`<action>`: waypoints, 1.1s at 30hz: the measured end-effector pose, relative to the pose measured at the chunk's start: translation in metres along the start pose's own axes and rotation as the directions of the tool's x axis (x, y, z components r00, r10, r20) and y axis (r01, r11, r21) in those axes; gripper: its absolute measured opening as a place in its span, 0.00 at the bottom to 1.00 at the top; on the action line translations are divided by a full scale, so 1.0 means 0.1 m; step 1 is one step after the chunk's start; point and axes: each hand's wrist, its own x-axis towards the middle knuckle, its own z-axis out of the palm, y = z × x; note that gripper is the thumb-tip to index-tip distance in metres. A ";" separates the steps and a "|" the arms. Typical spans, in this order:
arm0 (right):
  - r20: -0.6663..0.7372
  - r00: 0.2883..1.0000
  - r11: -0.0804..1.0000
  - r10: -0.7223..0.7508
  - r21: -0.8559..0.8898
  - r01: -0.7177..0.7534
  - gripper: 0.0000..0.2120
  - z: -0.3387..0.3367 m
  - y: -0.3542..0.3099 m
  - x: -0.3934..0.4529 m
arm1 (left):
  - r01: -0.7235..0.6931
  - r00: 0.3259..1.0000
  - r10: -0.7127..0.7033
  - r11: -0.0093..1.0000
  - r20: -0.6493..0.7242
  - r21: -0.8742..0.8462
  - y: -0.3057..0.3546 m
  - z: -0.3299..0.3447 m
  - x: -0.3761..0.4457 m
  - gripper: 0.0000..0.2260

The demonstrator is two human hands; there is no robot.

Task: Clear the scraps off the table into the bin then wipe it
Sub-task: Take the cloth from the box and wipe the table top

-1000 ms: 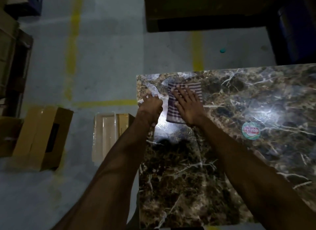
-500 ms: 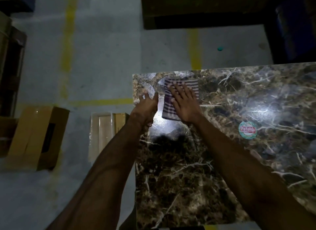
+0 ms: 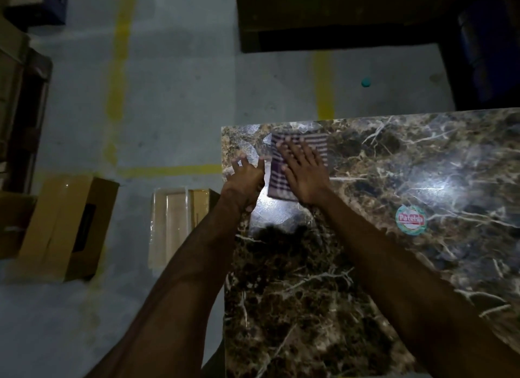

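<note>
Head camera is looking down on a person who is wiping the far left corner of the marble-patterned table (image 3: pixel 365 265). One striped cloth (image 3: pixel 309 144) is lying flat under the right hand (image 3: pixel 302 175), which is spread open and pressing down on it rather than gripping. Just beside it, the left hand (image 3: pixel 244 181) is resting at the table's left edge, fingers loosely spread and holding nothing. No scraps are showing on the surface, and I cannot tell which object might be the bin. Off to the left of the hands, two cardboard boxes are sitting on the floor: one open box (image 3: pixel 180 226) close below the left hand, another box (image 3: pixel 67 226) farther out. One round sticker (image 3: pixel 410 219) is lying right of the right hand. With the cloth this near the corner, an overlong stroke could be pushing it over the edge onto the floor.
</note>
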 end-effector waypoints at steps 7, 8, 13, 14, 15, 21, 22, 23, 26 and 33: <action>-0.064 0.972 0.973 0.227 0.054 -0.224 0.30 -0.17 0.36 0.20 | 0.002 1.000 -0.002 1.000 0.006 0.012 0.01 0.00 0.04 0.58; -0.087 0.957 0.960 0.278 0.057 -0.274 0.30 -0.15 0.28 0.27 | -0.005 1.000 0.005 1.000 0.004 0.024 -0.01 0.01 0.05 0.58; -0.054 0.991 0.992 0.123 0.037 -0.122 0.28 0.00 -0.06 -0.05 | 0.002 1.000 -0.003 0.997 0.007 0.075 -0.04 0.05 0.02 0.58; -0.047 0.997 0.998 0.063 0.015 -0.063 0.27 0.03 -0.03 -0.21 | -0.004 1.000 0.003 0.996 0.009 0.090 -0.04 0.05 0.02 0.58; -0.040 0.999 1.000 0.012 -0.014 -0.013 0.27 0.05 0.05 -0.37 | -0.013 1.000 0.012 0.996 0.006 0.089 -0.05 0.05 0.03 0.59; -0.063 0.972 0.974 0.225 0.014 -0.225 0.31 -0.10 0.75 -0.65 | -0.021 0.998 0.029 0.989 -0.052 0.148 -0.07 0.04 0.05 0.56; -0.074 0.954 0.957 0.292 0.025 -0.290 0.31 -0.11 0.72 -0.57 | -0.028 0.996 0.042 0.986 -0.083 0.163 -0.07 0.05 0.02 0.49; -0.084 0.937 0.940 0.340 0.033 -0.338 0.31 -0.10 0.63 -0.49 | -0.040 0.990 0.061 0.985 -0.125 0.165 -0.07 0.07 -0.01 0.40; -0.036 0.968 0.969 0.247 0.037 -0.245 0.32 0.03 0.21 -0.52 | -0.056 0.976 0.089 0.984 -0.197 0.170 -0.08 0.21 -0.12 0.20; 0.025 0.999 1.000 -0.025 0.000 0.025 0.28 0.18 0.23 -1.59 | 0.047 0.977 0.000 0.975 -0.213 0.218 0.10 0.65 -0.56 0.23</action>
